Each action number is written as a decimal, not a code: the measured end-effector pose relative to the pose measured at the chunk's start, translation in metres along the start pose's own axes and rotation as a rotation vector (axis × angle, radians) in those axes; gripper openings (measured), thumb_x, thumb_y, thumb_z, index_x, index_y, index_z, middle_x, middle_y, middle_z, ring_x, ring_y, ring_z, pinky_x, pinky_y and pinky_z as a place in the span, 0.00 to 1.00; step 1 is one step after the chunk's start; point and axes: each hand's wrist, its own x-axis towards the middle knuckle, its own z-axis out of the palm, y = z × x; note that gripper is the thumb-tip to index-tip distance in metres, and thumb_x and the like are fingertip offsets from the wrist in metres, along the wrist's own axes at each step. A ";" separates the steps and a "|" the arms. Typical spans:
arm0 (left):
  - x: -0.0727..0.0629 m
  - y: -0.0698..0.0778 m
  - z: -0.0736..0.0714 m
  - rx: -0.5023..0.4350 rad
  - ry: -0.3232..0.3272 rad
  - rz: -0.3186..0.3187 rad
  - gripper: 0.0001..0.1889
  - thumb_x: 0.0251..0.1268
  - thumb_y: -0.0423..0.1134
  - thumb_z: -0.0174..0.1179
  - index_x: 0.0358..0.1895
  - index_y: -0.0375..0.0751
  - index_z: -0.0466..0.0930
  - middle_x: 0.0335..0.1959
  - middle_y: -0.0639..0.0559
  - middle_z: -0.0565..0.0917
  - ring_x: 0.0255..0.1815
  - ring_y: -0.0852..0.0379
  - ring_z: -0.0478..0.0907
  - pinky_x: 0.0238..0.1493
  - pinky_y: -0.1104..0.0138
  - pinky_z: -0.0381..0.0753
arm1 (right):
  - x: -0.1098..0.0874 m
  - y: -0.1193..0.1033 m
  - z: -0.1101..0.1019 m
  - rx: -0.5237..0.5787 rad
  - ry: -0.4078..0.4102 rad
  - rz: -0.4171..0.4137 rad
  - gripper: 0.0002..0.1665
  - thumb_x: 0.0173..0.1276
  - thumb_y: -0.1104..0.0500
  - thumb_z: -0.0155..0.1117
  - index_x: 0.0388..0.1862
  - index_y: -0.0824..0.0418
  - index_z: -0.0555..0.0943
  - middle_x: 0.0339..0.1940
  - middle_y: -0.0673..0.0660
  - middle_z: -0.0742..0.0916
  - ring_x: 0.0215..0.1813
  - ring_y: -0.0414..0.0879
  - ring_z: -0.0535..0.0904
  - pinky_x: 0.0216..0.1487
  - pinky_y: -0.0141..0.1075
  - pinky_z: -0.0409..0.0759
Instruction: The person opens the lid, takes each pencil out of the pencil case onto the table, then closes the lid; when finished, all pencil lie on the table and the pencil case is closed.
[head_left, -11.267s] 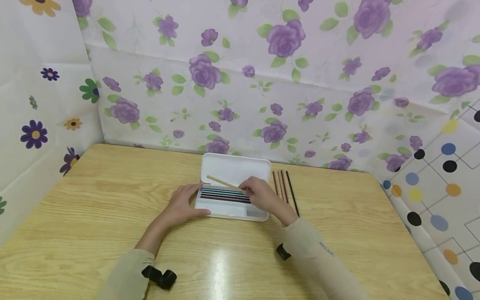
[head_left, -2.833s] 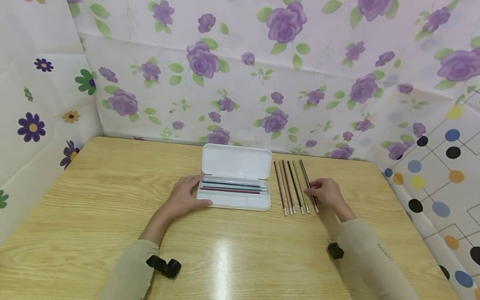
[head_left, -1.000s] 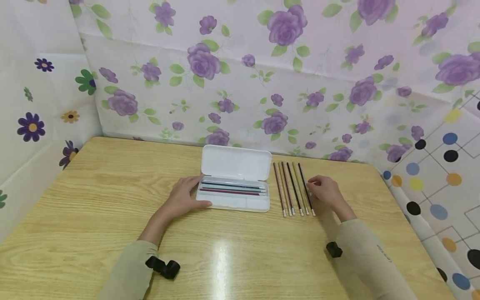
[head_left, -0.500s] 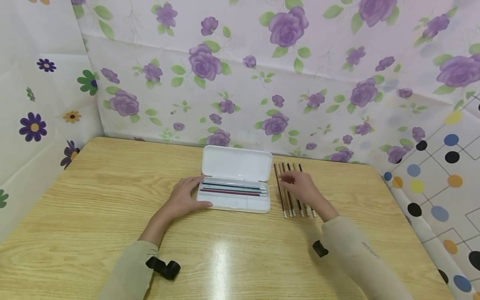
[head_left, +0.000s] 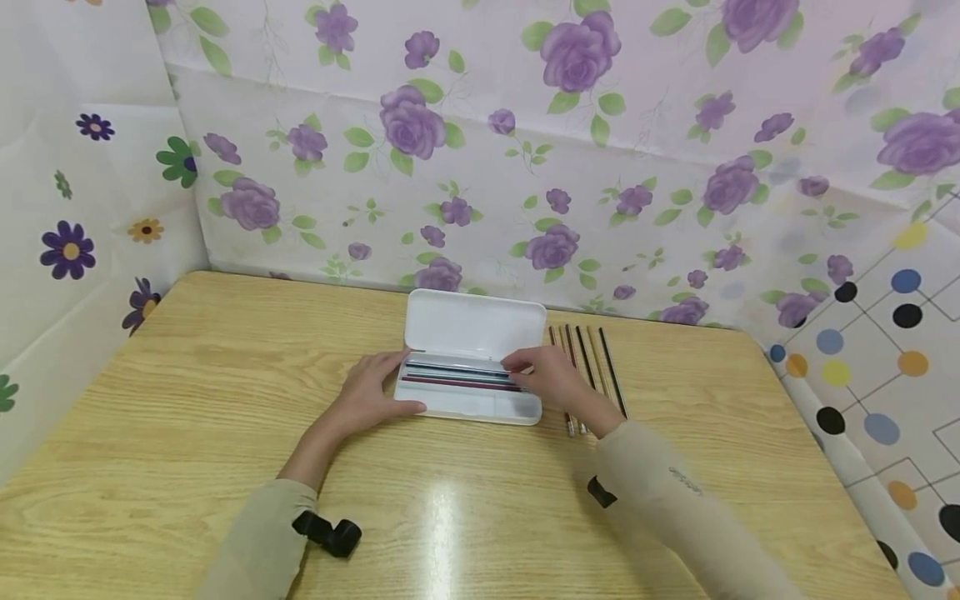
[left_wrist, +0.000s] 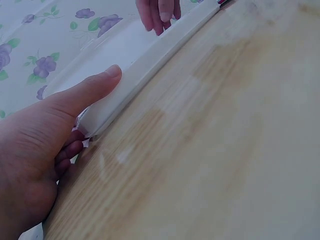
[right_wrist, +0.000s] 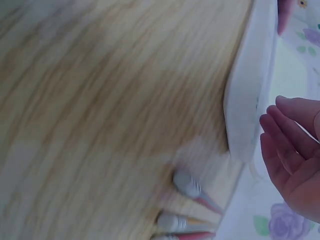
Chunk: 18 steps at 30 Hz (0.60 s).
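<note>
A white pencil case (head_left: 442, 407) lies on the table with its lid (head_left: 474, 323) raised. Inside are several pencils (head_left: 450, 382), dark, teal and dark red, side by side. My left hand (head_left: 363, 392) holds the case's left end, thumb along the front edge (left_wrist: 107, 80) and fingers around the end. Over the case's right part is my right hand (head_left: 551, 379), its fingertips at the eraser ends, which it hides. In the right wrist view, the bent fingers (right_wrist: 285, 145) have nothing visible between them.
Right of the case, several pencils (head_left: 611, 367) lie in a row, erasers toward me; my right forearm covers some of them. Behind the table (head_left: 247, 358) hangs a floral cloth (head_left: 480, 167); a dotted cloth (head_left: 862, 358) is at the right.
Over the last second my right hand has moved left, from beside the loose pencils, across them, to the case. Earlier it laid out more pencils. The left hand has stayed on the case.
</note>
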 end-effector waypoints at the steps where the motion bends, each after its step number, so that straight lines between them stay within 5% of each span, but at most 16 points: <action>1: 0.000 0.000 0.000 0.000 0.000 0.000 0.50 0.47 0.56 0.73 0.73 0.37 0.61 0.68 0.37 0.67 0.67 0.36 0.59 0.64 0.41 0.53 | 0.002 -0.001 0.002 0.010 -0.005 0.010 0.12 0.65 0.68 0.65 0.47 0.68 0.85 0.43 0.60 0.88 0.46 0.52 0.84 0.45 0.40 0.82; 18: 0.000 -0.001 0.000 -0.006 0.002 -0.002 0.51 0.47 0.56 0.73 0.73 0.37 0.61 0.67 0.37 0.68 0.67 0.36 0.59 0.64 0.41 0.54 | 0.016 -0.006 0.024 -0.108 -0.027 -0.032 0.12 0.60 0.70 0.69 0.44 0.66 0.87 0.42 0.59 0.88 0.46 0.49 0.84 0.48 0.41 0.80</action>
